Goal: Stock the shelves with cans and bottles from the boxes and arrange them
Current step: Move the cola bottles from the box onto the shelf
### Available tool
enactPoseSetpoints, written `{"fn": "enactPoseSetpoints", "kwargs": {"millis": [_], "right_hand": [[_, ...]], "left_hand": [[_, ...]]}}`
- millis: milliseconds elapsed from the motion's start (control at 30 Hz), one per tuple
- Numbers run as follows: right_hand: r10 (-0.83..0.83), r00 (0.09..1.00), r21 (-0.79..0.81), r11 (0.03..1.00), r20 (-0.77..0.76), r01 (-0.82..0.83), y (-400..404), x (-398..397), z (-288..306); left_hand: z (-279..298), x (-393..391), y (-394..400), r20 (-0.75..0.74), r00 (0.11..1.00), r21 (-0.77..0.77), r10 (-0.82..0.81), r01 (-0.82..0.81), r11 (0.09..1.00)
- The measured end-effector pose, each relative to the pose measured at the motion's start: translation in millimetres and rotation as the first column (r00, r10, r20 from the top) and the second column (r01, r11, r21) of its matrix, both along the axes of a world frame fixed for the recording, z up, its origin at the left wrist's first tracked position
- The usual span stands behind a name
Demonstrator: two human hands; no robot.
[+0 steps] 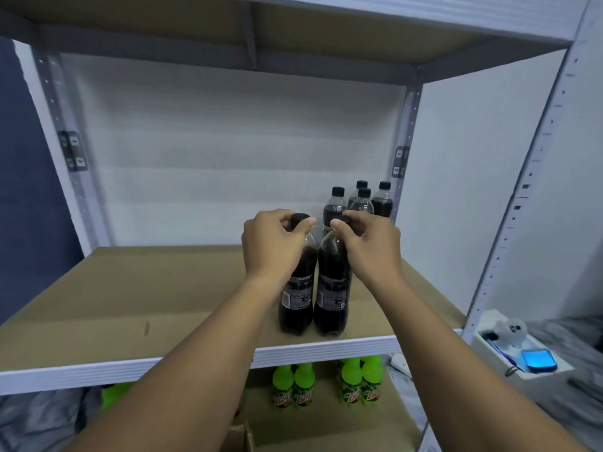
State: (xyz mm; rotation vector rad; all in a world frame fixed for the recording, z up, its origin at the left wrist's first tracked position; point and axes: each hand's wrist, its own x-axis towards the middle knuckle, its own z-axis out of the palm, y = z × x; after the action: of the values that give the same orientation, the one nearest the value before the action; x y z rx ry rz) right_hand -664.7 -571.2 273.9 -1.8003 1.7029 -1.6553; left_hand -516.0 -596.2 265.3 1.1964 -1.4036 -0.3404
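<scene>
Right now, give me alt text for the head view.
Two hands each grip the cap end of a dark cola bottle, left hand on the left bottle, right hand on the right bottle, side by side near the shelf's front edge. Four more dark bottles stand at the back right; green bottles sit on the shelf below.

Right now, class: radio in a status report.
Left hand, right hand each grip a dark bottle's cap. Both bottles upright at shelf front. Nothing blocking.

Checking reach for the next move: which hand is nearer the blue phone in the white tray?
Right. The right hand grips a bottle cap nearer the blue phone; the left hand is farther left.
</scene>
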Motion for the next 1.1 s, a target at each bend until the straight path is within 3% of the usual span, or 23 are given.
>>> {"fn": "enactPoseSetpoints", "kwargs": {"millis": [167, 267, 400, 567, 800, 1100], "right_hand": [[0.033, 0.999, -0.015, 0.999, 0.014, -0.033, -7.2, -5.5, -10.1], [0.105, 0.991, -0.022, 0.994, 0.081, -0.104, -6.4, -7.5, -35.6], [0.161, 0.970, 0.014, 0.986, 0.181, -0.166, -0.6, -9.8, -83.0], [0.197, 0.962, 0.070, 0.974, 0.187, -0.214, 5.3, -13.8, -111.9], [0.182, 0.975, 0.079, 0.978, 0.126, -0.192, -8.3, -38.2, -115.5], [0.043, 0.999, 0.084, 0.996, -0.014, -0.042, -47.7, -107.4, -121.9]], "left_hand": [[-14.3, 1.0, -4.4, 0.001, 1.000, -0.035, -0.015, 0.015, 0.999], [-30.5, 2.0, 3.2, -0.079, 0.988, -0.033, -0.132, 0.129, 0.991], [-74.4, 9.1, 14.2, -0.174, 0.957, 0.019, -0.232, 0.239, 0.971], [-117.0, 14.3, 22.2, -0.183, 0.942, 0.132, -0.281, 0.307, 0.942], [-122.9, -9.6, 2.2, -0.203, 0.933, 0.139, -0.298, 0.329, 0.934], [-130.7, -84.8, -53.1, -0.101, 0.964, 0.180, -0.245, 0.260, 0.949]]}}
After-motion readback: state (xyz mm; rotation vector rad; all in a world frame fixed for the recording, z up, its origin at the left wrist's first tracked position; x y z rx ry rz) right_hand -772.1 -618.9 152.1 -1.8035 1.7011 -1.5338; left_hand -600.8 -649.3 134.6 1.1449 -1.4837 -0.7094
